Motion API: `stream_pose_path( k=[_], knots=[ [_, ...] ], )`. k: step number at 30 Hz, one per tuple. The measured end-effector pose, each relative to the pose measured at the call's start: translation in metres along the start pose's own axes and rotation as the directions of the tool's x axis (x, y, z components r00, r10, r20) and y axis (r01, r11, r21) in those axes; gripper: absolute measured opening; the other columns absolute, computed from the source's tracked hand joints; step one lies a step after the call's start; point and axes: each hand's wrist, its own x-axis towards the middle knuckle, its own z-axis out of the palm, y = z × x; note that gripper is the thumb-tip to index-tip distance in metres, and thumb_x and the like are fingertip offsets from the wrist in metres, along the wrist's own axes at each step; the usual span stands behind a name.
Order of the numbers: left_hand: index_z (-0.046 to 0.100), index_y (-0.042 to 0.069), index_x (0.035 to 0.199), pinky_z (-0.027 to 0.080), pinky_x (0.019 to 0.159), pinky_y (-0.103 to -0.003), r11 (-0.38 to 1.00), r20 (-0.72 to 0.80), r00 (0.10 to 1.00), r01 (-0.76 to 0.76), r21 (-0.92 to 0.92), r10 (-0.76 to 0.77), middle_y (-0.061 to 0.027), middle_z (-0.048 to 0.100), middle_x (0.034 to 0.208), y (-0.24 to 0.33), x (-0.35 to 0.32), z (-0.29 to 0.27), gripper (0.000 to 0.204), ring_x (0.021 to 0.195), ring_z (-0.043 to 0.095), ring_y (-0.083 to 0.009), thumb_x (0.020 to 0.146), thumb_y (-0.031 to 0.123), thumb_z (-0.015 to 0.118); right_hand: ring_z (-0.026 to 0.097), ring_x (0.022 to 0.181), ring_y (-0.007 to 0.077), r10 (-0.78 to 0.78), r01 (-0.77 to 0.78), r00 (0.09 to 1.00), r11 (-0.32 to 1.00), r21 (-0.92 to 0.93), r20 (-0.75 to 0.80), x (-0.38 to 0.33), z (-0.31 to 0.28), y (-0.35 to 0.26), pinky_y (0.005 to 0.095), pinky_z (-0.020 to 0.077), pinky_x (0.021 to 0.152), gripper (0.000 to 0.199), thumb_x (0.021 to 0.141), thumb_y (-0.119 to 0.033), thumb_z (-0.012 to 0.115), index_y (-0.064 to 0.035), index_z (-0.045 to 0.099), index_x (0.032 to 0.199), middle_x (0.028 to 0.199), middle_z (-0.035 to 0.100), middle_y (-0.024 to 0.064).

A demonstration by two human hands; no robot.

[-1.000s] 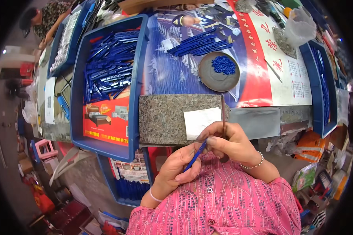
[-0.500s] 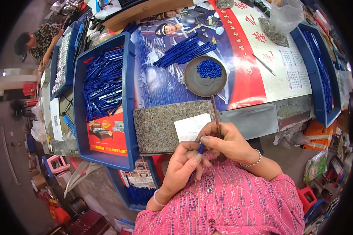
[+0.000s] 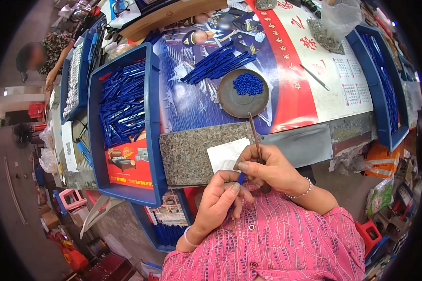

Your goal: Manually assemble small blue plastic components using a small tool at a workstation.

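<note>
Head camera: the left hand pinches a slim blue stick between thumb and fingers, just in front of the pink patterned shirt. Those fingers hide most of the stick. The right hand has its fingers closed round a thin brown rod, its fingertips near the stick's upper end; whether they touch it, I cannot tell.

Beyond the hands lies a speckled granite slab with a white paper sheet on it, partly covered by the right hand. The rod slants past the slab's right end, its tip at the near edge of a round dish holding small blue beads. Behind the dish, a loose bundle of blue sticks lies across a glossy poster.

Left of the slab, close against it, stands a deep blue tray part-filled with more sticks. Another blue tray closes off the right side. A grey metal plate sits right of the slab, and a clear plastic bag slumps at the upper right.
</note>
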Motion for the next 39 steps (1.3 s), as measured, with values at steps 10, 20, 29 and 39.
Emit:
stream_pose_path(
  k=[10, 20, 29, 39],
  knots=[
    [0.038, -0.001, 0.109, 0.039, 0.045, -0.018, 0.963, -0.116, 0.985, -0.093, 0.252, 0.126, -0.0169, 0.061, 0.08, -0.002, -0.001, 0.009, 0.018, 0.045, 0.049, -0.0094, 0.095, 0.009, 0.041, 0.045, 0.049, 0.0027, -0.035, 0.035, 0.999, 0.999, 0.013, -0.002, 0.0, 0.002, 0.001, 0.0171, 0.0345, 0.044, 0.017, 0.087, -0.018, 0.061, -0.0017, 0.055, 0.089, 0.066, 0.054, -0.0007],
    [0.043, 0.001, 0.111, 0.028, 0.034, -0.018, 0.958, 0.041, 0.993, 0.119, -0.261, -0.112, -0.0096, 0.055, 0.065, 0.003, 0.003, -0.002, 0.024, 0.034, 0.035, -0.0059, 0.093, 0.016, 0.044, 0.044, 0.05, 0.0027, -0.02, 0.019, 0.999, 1.0, 0.02, 0.027, 0.0, 0.003, -0.001, 0.0172, 0.0337, 0.044, 0.019, 0.087, -0.02, 0.061, -0.0026, 0.055, 0.089, 0.067, 0.054, -0.0006],
    [0.042, 0.005, 0.117, 0.025, 0.028, -0.018, 0.736, 0.185, 0.966, 0.258, -0.626, -0.181, -0.0069, 0.053, 0.065, 0.0, 0.007, -0.01, 0.025, 0.029, 0.031, -0.0049, 0.097, 0.015, 0.033, 0.046, 0.053, 0.0026, 0.038, -0.041, 0.997, 0.999, 0.037, 0.064, -0.003, 0.0, -0.003, 0.0174, 0.0358, 0.047, 0.031, 0.084, -0.015, 0.061, 0.004, 0.055, 0.108, 0.075, 0.055, -0.0007],
    [0.038, 0.004, 0.121, 0.025, 0.028, -0.02, 0.644, 0.221, 0.962, 0.272, -0.715, -0.161, -0.0067, 0.052, 0.064, -0.005, 0.01, -0.012, 0.027, 0.028, 0.03, -0.0051, 0.097, 0.013, 0.03, 0.047, 0.056, 0.0025, 0.015, -0.012, 0.997, 0.999, -0.046, 0.075, -0.002, -0.001, -0.001, 0.0177, 0.0358, 0.048, 0.034, 0.082, -0.012, 0.06, 0.0051, 0.053, 0.111, 0.072, 0.052, -0.0021]
  ],
)
